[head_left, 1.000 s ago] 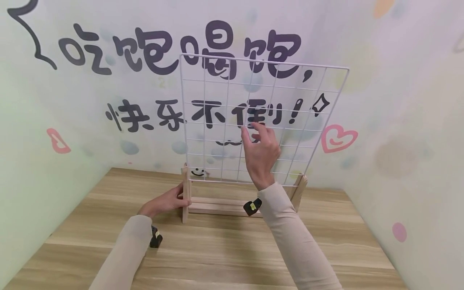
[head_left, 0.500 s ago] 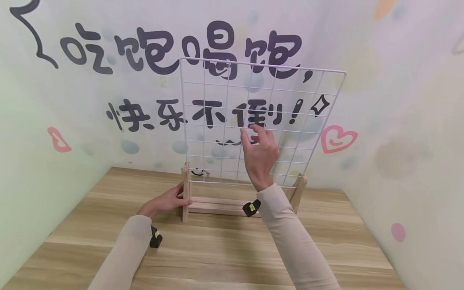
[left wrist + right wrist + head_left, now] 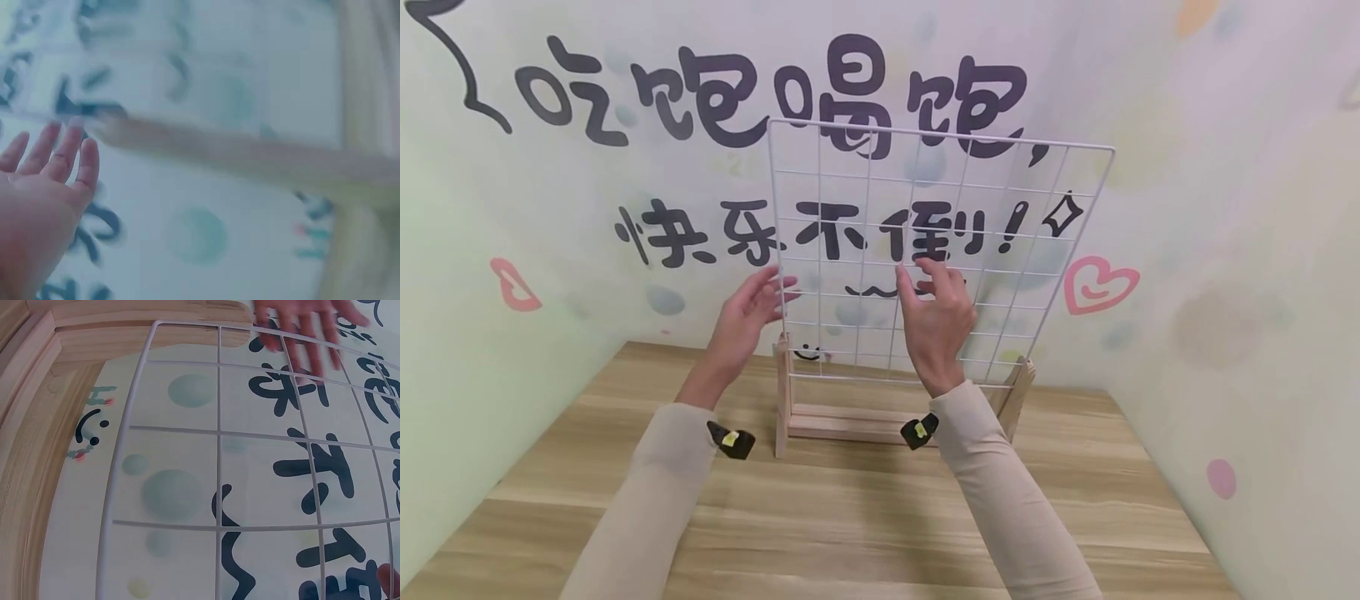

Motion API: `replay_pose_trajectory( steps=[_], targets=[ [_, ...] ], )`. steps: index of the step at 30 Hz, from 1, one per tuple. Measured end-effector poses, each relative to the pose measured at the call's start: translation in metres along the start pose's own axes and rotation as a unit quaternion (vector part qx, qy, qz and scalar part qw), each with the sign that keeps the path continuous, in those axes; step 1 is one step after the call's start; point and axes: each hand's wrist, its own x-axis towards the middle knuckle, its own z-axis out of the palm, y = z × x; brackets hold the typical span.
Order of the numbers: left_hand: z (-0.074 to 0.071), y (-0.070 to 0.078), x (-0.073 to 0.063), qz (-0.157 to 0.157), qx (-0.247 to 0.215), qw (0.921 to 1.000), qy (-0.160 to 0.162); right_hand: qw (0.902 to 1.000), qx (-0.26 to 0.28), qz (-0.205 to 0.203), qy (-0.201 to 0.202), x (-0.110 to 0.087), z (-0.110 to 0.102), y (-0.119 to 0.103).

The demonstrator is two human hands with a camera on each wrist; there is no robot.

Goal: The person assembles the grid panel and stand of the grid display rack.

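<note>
A white wire grid panel (image 3: pixel 827 196) stands upright, leaning slightly, between the two side posts of a wooden stand (image 3: pixel 784 400). My right hand (image 3: pixel 942 321) is at the middle of the panel in the head view, thumb and fingers curled at its wires; a fingertip (image 3: pixel 387 578) shows at the edge of the right wrist view. My left hand (image 3: pixel 737 325) is raised beside the panel's left edge, fingers loosely extended and holding nothing. Above the left post (image 3: pixel 250 156), its fingers (image 3: pixel 87 165) overlap the panel's edge in the head view.
The stand rests on a wood-grain table (image 3: pixel 820 533) pushed into a corner. Behind it hangs a pale wall covering (image 3: pixel 587 208) with large black characters and pastel spots. The table's right edge meets another pale wall (image 3: pixel 1262 375).
My left hand has let go of the stand's left post and risen to the panel's left edge. The panel's top edge has dropped slightly, my right hand staying at its middle.
</note>
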Motion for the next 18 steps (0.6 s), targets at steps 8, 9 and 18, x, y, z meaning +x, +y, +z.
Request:
replay_pose_trajectory(
  steps=[8, 9, 18],
  targets=[
    [0.019, 0.038, 0.02, -0.048, -0.032, 0.9979, 0.028, 1.0, 0.004, 0.004, -0.007, -0.002, -0.001, 0.0],
    [0.02, 0.039, 0.021, -0.062, -0.042, 0.9965, 0.037, 0.9999, 0.006, 0.004, -0.009, -0.002, -0.001, 0.0],
    [0.029, 0.042, 0.027, -0.086, -0.076, 0.9891, 0.092, 0.9974, 0.011, -0.01, -0.07, 0.0, -0.011, 0.003]
  ],
)
